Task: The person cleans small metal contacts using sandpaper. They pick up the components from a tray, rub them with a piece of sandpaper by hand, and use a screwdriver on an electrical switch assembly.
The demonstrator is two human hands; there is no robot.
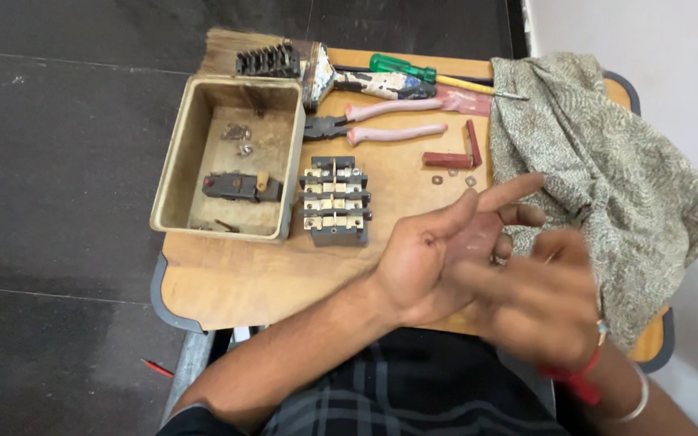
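Note:
My left hand (438, 250) is held palm up over the near right part of the small wooden table (228, 278), fingers spread and index finger pointing right. My right hand (539, 295), blurred by motion, lies across the left palm's fingers; whether it holds anything small I cannot tell. A grey electrical switch block with metal contacts (334, 200) lies just left of my left hand. A patterned grey-green cloth (607, 169) covers the table's right side, beside both hands.
An open beige metal box (173, 153) at the left holds a black part and small screws. At the back lie a paint brush (317, 69), a green-handled screwdriver (414, 73) and pink-handled pliers (381, 121). Red strips (458, 153) and small washers sit nearby. Dark floor surrounds the table.

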